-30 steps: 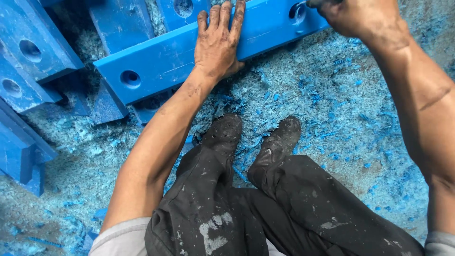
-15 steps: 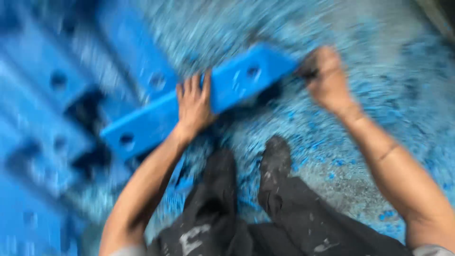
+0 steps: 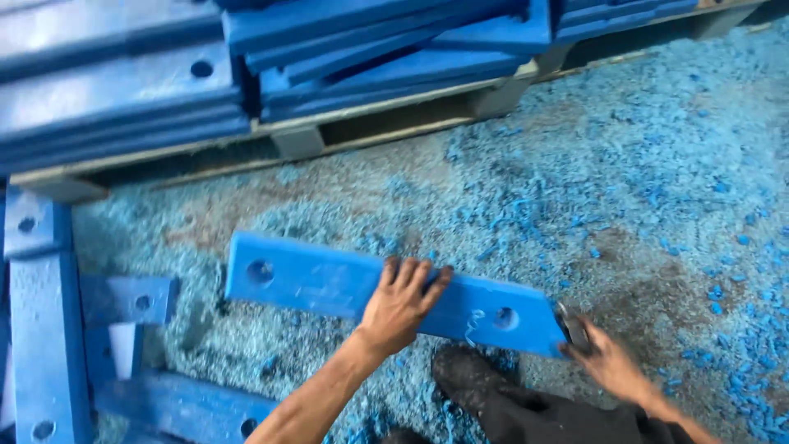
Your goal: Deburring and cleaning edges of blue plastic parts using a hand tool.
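Observation:
A long blue plastic bar (image 3: pixel 329 284) with a round hole near each end lies flat on the shaving-covered floor in front of me. My left hand (image 3: pixel 399 304) rests palm down on its middle, fingers spread. My right hand (image 3: pixel 604 362) is at the bar's right end, fingers closed around a small dark tool (image 3: pixel 573 327) held against that end. My dark shoe (image 3: pixel 468 374) sits just below the bar.
Stacks of blue bars (image 3: pixel 362 49) lie on a wooden pallet (image 3: pixel 296 136) at the back. More blue bars (image 3: pixel 45 329) with holes lie at the left. Blue plastic shavings (image 3: pixel 641 189) cover the grey floor.
The view has swung up and left, and the pallet stacks have come into sight. Both hands stay on the same bar, the left on its middle and the right at its end.

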